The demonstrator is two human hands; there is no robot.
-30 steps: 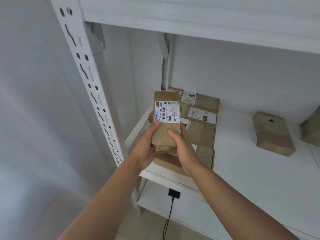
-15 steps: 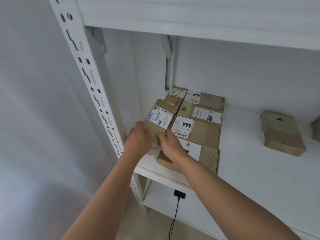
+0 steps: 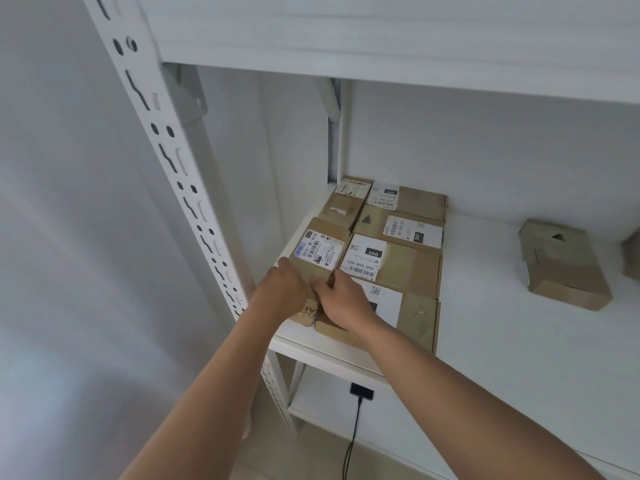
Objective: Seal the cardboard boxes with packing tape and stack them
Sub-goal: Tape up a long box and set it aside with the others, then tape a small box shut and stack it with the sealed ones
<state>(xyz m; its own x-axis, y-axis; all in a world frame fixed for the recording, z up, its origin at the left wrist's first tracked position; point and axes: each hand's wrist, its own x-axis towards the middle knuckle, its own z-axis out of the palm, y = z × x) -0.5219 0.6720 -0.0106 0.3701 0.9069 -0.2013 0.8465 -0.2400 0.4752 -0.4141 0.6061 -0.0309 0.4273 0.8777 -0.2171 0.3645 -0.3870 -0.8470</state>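
A white metal shelf (image 3: 502,341) holds a group of taped cardboard boxes (image 3: 398,237) packed edge to edge at its left end, against the back wall and beside the perforated upright post (image 3: 180,161). Most carry white shipping labels. A narrow labelled box (image 3: 320,252) lies flat at the front left of the group, just inside the shelf's left edge and touching the box to its right. The left hand (image 3: 282,292) holds this box at its near left corner, fingers curled round the edge. The right hand (image 3: 341,301) pinches the box's near end, resting over the front box of the group. To the right, the shelf surface lies bare up to a lone cardboard box (image 3: 562,263) set well apart, with another partly cut off at the frame's right edge. Below the shelf's front edge hangs a black plug and cable (image 3: 358,410).
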